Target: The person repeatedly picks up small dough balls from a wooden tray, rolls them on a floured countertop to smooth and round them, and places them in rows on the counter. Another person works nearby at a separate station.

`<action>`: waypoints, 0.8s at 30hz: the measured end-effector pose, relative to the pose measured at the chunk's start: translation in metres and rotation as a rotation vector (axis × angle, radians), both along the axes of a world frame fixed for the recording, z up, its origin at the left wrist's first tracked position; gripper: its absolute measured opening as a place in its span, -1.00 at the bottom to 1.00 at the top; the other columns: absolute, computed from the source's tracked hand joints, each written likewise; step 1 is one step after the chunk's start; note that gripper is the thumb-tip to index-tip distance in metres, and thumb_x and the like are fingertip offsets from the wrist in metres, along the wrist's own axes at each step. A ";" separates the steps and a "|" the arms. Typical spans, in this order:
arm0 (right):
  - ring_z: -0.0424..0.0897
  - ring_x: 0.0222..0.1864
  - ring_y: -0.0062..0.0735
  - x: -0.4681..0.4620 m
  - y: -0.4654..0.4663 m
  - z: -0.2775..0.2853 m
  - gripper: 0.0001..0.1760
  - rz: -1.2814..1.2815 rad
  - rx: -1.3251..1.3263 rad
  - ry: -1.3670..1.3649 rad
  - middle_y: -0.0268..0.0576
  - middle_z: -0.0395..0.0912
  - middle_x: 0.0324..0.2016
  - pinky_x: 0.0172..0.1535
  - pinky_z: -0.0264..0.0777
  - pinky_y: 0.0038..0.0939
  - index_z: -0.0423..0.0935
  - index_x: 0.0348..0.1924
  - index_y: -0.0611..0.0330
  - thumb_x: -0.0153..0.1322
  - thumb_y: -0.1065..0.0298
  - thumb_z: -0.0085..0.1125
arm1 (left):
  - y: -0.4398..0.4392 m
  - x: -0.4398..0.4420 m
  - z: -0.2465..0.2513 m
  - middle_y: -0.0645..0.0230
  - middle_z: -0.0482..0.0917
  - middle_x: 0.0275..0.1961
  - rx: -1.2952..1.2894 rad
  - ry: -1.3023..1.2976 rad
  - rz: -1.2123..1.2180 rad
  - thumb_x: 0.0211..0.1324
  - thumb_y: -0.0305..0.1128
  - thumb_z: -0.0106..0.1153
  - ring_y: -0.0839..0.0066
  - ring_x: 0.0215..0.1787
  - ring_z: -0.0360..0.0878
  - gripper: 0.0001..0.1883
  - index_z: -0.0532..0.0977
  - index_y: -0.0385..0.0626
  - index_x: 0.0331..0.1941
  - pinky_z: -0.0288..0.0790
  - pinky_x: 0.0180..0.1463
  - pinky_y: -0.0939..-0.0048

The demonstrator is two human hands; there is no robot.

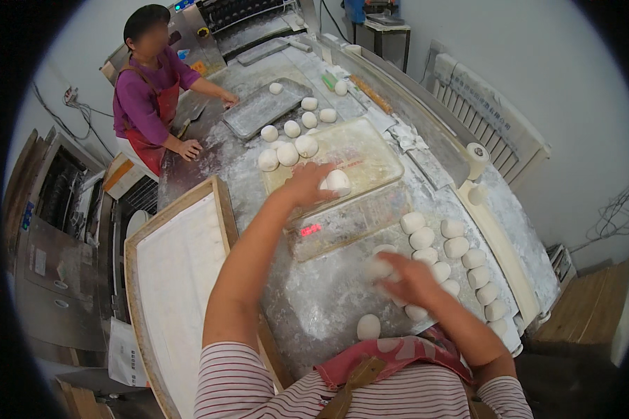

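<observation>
My left hand (pixel 310 184) rests over the flat pan of a digital scale (pixel 369 152), its fingers around a white dough ball (pixel 338 182); more dough balls (pixel 288 154) sit at the pan's far left corner. The scale's body has a lit red display (pixel 311 230). My right hand (pixel 406 277), blurred, has its fingertips at a blurred dough ball (pixel 380 267) above the floured steel table; whether it grips the ball is unclear. Rows of dough balls (pixel 456 247) stand to the right of that hand, and a single one (pixel 368 327) lies near my apron.
A cloth-lined wooden tray (pixel 225 209) is at my left. Past the scale lie a metal tray (pixel 267 107) and several dough balls (pixel 292 129). A co-worker (pixel 152 94) stands at the table's far left. A conveyor belt edge (pixel 503 251) runs along the right.
</observation>
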State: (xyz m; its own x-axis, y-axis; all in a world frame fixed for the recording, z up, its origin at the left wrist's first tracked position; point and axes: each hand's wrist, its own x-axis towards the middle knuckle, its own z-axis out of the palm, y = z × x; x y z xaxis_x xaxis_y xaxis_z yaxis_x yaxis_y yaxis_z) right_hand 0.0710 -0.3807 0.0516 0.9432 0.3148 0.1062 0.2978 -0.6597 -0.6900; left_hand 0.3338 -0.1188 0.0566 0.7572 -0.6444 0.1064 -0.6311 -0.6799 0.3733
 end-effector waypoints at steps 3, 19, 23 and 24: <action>0.59 0.07 0.08 -0.013 0.053 -0.046 -0.40 0.223 0.111 0.174 0.03 0.57 0.09 0.06 0.51 -0.05 0.44 0.25 0.05 0.38 0.11 0.30 | 0.005 0.020 0.021 0.05 0.49 0.25 -0.132 -0.074 0.027 -0.04 -0.04 0.49 -0.01 0.29 0.43 -0.16 0.36 -0.02 0.34 0.34 0.32 0.09; 0.59 -0.05 -0.26 -0.119 -0.218 -0.027 -0.47 -0.945 -0.164 -0.055 -0.04 0.56 -0.01 0.00 0.47 -0.35 0.47 0.18 0.25 0.33 0.65 0.23 | -0.003 0.067 0.022 0.26 0.48 0.26 0.361 0.022 0.614 -0.03 0.27 0.37 0.17 0.33 0.44 -0.17 0.33 0.35 0.34 0.24 0.15 -0.62; 0.56 0.03 -0.02 -0.216 -0.323 -0.079 -0.16 -1.211 -0.419 0.026 0.07 0.53 0.08 0.01 0.49 -0.22 0.24 0.41 0.18 0.32 0.35 0.42 | -0.001 0.079 0.015 0.22 0.50 0.27 0.274 0.100 0.595 0.02 0.19 0.38 0.14 0.34 0.44 -0.22 0.36 0.29 0.33 0.26 0.21 -0.50; 0.56 -0.01 -0.04 -0.228 -0.331 -0.079 -0.13 -1.244 -0.406 0.174 0.09 0.55 0.05 -0.01 0.49 -0.21 0.22 0.43 0.18 0.31 0.30 0.44 | 0.003 0.081 0.018 0.20 0.51 0.27 0.235 0.120 0.582 0.04 0.15 0.38 0.12 0.34 0.44 -0.23 0.36 0.26 0.34 0.27 0.24 -0.45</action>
